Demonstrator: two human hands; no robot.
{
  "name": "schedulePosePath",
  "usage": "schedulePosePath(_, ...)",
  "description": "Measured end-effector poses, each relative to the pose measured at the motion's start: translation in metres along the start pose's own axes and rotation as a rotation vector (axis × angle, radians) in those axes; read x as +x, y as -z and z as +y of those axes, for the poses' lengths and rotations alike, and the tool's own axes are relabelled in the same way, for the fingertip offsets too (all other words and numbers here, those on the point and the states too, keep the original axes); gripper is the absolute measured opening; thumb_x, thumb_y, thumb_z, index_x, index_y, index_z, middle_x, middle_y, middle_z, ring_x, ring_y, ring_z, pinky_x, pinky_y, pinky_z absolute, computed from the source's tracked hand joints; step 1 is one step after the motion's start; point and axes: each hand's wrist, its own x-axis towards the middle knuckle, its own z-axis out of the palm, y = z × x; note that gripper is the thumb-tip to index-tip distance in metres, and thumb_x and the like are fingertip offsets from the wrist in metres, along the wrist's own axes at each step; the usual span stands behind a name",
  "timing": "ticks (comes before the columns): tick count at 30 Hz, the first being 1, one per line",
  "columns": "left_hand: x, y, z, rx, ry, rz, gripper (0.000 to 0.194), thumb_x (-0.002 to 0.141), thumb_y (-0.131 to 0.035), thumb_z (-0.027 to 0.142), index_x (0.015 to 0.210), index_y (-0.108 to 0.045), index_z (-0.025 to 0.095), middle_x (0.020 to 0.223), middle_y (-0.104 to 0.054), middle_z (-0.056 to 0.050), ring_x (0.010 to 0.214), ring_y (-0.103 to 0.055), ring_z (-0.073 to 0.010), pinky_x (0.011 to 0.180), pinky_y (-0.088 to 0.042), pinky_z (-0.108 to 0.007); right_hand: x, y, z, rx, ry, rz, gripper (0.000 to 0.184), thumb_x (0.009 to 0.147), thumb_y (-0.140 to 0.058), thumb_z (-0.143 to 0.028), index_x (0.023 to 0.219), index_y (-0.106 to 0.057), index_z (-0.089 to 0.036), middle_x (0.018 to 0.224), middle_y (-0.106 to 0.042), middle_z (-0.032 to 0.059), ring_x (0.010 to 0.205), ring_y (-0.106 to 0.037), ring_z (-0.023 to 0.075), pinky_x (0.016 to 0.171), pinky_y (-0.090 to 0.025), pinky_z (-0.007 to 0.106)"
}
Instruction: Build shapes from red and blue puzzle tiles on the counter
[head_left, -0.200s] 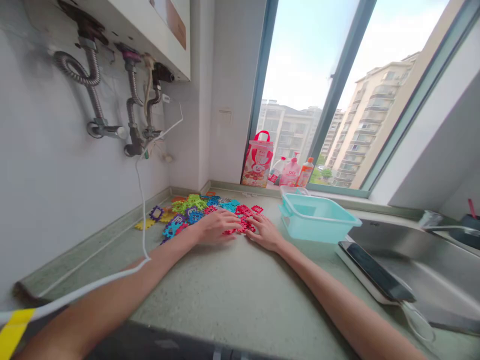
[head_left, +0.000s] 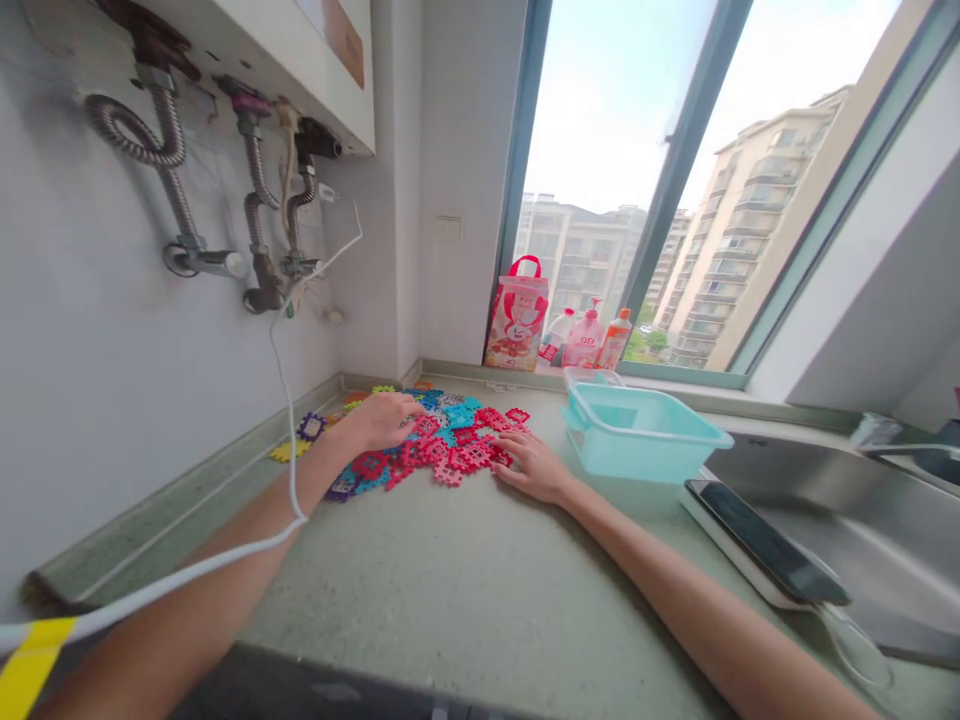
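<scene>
1. The left hand (head_left: pixel 386 420) arches over the pile with its fingers curved down; whether its fingertips close on a piece cannot be told. The right hand (head_left: pixel 531 467) lies palm down, fingers apart and gripping nothing visible, its fingertips at the right edge of the red pieces.

2. Between and beneath the hands, notched plastic tiles (head_left: pixel 454 455) spread in an overlapping heap on a gray-green countertop (head_left: pixel 450 590). Red and pink pieces fill the front and right; blue, purple, yellow, green and orange ones show behind and to the left.

3. Just right of the right hand, a light teal plastic basin (head_left: pixel 641 445) sits upright on the counter, a clear container (head_left: pixel 592 377) partly visible behind it.

4. Farther right, a dark-screened phone (head_left: pixel 769 535) rests on a white object beside a stainless steel sink (head_left: pixel 862 520).

5. On the windowsill, a pink bag (head_left: pixel 517 325) with a red handle stands near a pink pump bottle (head_left: pixel 585 342), an orange bottle (head_left: pixel 616 342) and a red-capped bottle (head_left: pixel 560 335).

6. At left, a white cable (head_left: pixel 202 570), banded with yellow tape (head_left: pixel 34 660), crosses in front of the left forearm, below wall-mounted metal hoses (head_left: pixel 176 200).
</scene>
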Motion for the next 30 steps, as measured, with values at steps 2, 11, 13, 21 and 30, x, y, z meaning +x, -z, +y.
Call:
schedulePosePath(2, -0.006, 0.004, -0.022, 0.001, 0.087, -0.061, 0.039, 0.091, -0.06, 0.026, 0.128, -0.074, 0.025, 0.126, -0.075, -0.007, 0.112, -0.07, -0.0248, 0.099, -0.052, -0.033, 0.0, 0.001, -0.001, 0.02, 0.026, 0.015, 0.041, 0.099, -0.064, -0.043, 0.134, -0.07, -0.024, 0.139, -0.068, 0.0124, 0.132, -0.061, 0.0301, 0.116, -0.045, 0.05)
schedulePosePath(11, -0.006, -0.022, -0.021, -0.029, 0.022, -0.116, 0.052, 0.085, -0.074, 0.048, 0.132, -0.073, 0.026, 0.15, -0.058, -0.013, 0.138, -0.055, -0.0329, 0.119, -0.042, -0.045, -0.002, -0.003, 0.003, 0.041, 0.03, 0.056, 0.036, 0.102, -0.061, -0.038, 0.135, -0.068, -0.025, 0.142, -0.066, 0.013, 0.134, -0.06, 0.0295, 0.114, -0.047, 0.051)
schedulePosePath(13, -0.004, -0.025, -0.015, -0.046, -0.025, -0.076, 0.042, 0.084, -0.076, 0.043, 0.122, -0.077, 0.024, 0.15, -0.058, -0.013, 0.138, -0.055, -0.0325, 0.12, -0.041, -0.045, -0.002, -0.004, 0.005, 0.054, 0.02, 0.047, 0.036, 0.103, -0.059, -0.038, 0.134, -0.068, -0.025, 0.142, -0.065, 0.0133, 0.134, -0.06, 0.0297, 0.113, -0.048, 0.051)
schedulePosePath(21, -0.002, -0.013, 0.017, -0.137, -0.243, 0.014, 0.032, 0.08, -0.083, 0.042, 0.105, -0.076, 0.022, 0.129, -0.07, -0.009, 0.124, -0.062, -0.028, 0.115, -0.042, -0.041, -0.001, -0.002, 0.004, 0.065, 0.004, 0.033, 0.035, 0.106, -0.054, -0.038, 0.134, -0.069, -0.023, 0.14, -0.066, 0.0141, 0.131, -0.061, 0.0299, 0.112, -0.048, 0.051)
schedulePosePath(30, 0.002, -0.013, 0.006, -0.194, -0.211, -0.048, 0.029, 0.087, -0.066, 0.018, 0.112, -0.079, 0.024, 0.113, -0.076, -0.006, 0.107, -0.068, -0.0235, 0.102, -0.05, -0.036, 0.0, 0.002, -0.001, 0.074, -0.004, 0.031, 0.041, 0.109, -0.046, -0.043, 0.139, -0.066, -0.025, 0.142, -0.065, 0.0133, 0.134, -0.059, 0.0293, 0.116, -0.045, 0.053)
